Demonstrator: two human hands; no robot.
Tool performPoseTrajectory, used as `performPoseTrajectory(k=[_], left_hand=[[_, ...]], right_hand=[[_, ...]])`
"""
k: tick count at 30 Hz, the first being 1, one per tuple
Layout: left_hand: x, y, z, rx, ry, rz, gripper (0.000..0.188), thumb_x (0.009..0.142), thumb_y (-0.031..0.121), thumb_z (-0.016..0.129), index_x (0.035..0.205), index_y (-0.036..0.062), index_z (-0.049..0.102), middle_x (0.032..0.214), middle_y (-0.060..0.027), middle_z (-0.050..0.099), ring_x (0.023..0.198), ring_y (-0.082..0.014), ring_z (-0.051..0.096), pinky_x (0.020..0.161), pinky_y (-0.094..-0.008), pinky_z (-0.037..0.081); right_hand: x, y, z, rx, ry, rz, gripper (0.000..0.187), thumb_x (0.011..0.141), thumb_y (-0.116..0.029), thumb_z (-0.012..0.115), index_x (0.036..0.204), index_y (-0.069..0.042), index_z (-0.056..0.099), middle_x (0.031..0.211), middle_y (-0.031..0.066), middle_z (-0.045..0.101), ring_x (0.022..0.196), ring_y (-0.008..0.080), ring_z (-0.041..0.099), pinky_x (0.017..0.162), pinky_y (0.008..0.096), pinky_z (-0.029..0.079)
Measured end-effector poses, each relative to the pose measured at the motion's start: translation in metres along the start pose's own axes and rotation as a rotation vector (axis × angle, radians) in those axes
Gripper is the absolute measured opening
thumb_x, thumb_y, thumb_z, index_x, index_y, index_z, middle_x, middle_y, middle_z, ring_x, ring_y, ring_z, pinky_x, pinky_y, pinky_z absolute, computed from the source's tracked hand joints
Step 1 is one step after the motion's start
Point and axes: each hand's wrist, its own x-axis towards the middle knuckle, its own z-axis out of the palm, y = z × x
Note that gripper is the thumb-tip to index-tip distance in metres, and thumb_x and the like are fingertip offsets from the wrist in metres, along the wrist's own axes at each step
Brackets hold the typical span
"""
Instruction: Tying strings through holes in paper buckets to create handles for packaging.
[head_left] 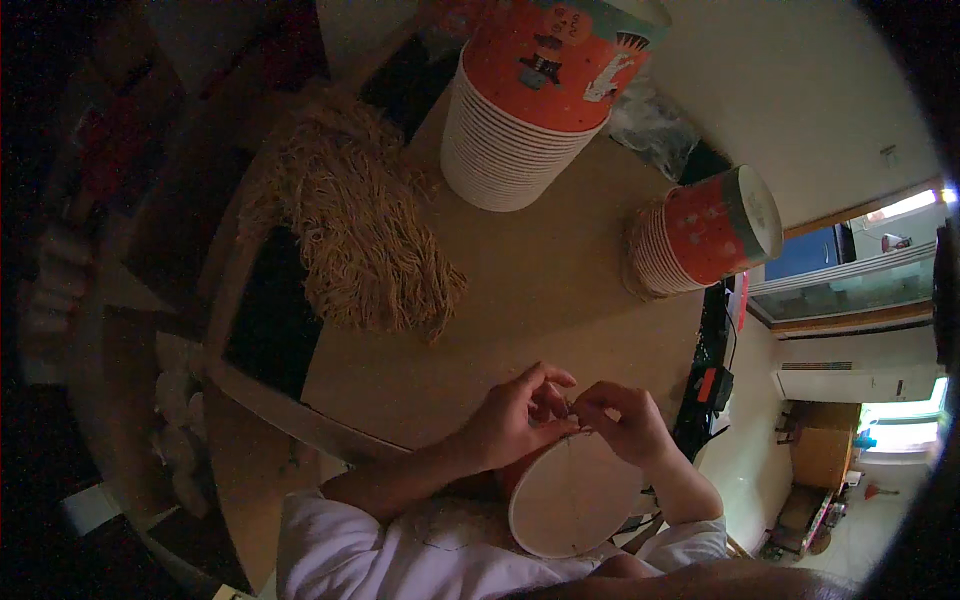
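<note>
A paper bucket (575, 497) rests tilted against my lap, its pale round face toward me and a thin line running across it. At its upper rim my left hand (527, 412) and my right hand (628, 420) meet, fingertips pinched close together. Between them is a thin cord, mostly hidden by the fingers. Both hands are closed. A thin strand also crosses the white shirt beside the bucket. Farther off on the table lies a big heap of tan cords (370, 225), loosely bundled.
A tall stack of nested orange and green paper buckets (525, 130) stands at the back of the brown table (530, 290). To the right is a smaller stack (700, 235). A clear plastic bag (655, 130) lies behind, and a black device with a cable (712, 388) sits at the right edge.
</note>
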Motion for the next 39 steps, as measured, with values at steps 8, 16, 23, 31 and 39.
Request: performPoseTrajectory(k=[8, 16, 23, 31, 39], left_hand=[[-0.002, -0.006, 0.003, 0.219, 0.047, 0.149, 0.022, 0.071, 0.013, 0.071, 0.086, 0.0033, 0.058, 0.074, -0.0066, 0.060, 0.069, -0.0175, 0.058, 0.064, -0.0300, 0.047], [-0.003, -0.007, 0.003, 0.357, 0.109, 0.277, 0.017, 0.067, 0.011, 0.070, 0.079, 0.0050, 0.058, 0.071, -0.0064, 0.060, 0.070, -0.0240, 0.057, 0.071, -0.0351, 0.043], [-0.001, -0.010, 0.002, 0.349, 0.115, 0.256, 0.019, 0.068, 0.013, 0.071, 0.077, 0.0049, 0.057, 0.071, -0.0062, 0.059, 0.069, -0.0231, 0.056, 0.065, -0.0338, 0.044], [-0.001, -0.006, -0.002, 0.206, 0.094, 0.165, 0.022, 0.071, 0.015, 0.072, 0.083, 0.0037, 0.057, 0.077, -0.0068, 0.061, 0.071, -0.0194, 0.060, 0.065, -0.0311, 0.047], [-0.002, -0.007, -0.005, 0.129, 0.067, 0.138, 0.022, 0.073, 0.012, 0.071, 0.088, 0.0016, 0.058, 0.082, -0.0077, 0.062, 0.076, -0.0162, 0.062, 0.067, -0.0280, 0.050]], right_hand=[[0.000, -0.011, -0.001, -0.017, -0.034, 0.028, 0.009, 0.081, -0.005, 0.057, 0.082, 0.002, 0.061, 0.074, 0.0055, 0.062, 0.069, 0.0102, 0.057, 0.063, 0.0244, 0.047], [0.000, -0.010, 0.000, -0.085, -0.004, -0.012, 0.008, 0.080, -0.005, 0.057, 0.082, 0.002, 0.060, 0.073, 0.0063, 0.062, 0.068, 0.0110, 0.058, 0.062, 0.0244, 0.047], [0.001, -0.008, 0.001, -0.097, -0.004, -0.014, 0.007, 0.080, -0.004, 0.057, 0.081, 0.002, 0.060, 0.074, 0.0066, 0.062, 0.069, 0.0119, 0.059, 0.063, 0.0250, 0.048], [0.004, -0.011, 0.002, 0.001, 0.015, -0.046, 0.008, 0.075, -0.003, 0.063, 0.081, 0.001, 0.060, 0.077, 0.0050, 0.062, 0.072, 0.0108, 0.059, 0.065, 0.0239, 0.047], [0.004, -0.012, 0.000, -0.064, 0.003, -0.038, 0.005, 0.074, -0.001, 0.061, 0.080, 0.000, 0.060, 0.077, 0.0051, 0.062, 0.071, 0.0110, 0.058, 0.065, 0.0242, 0.047]])
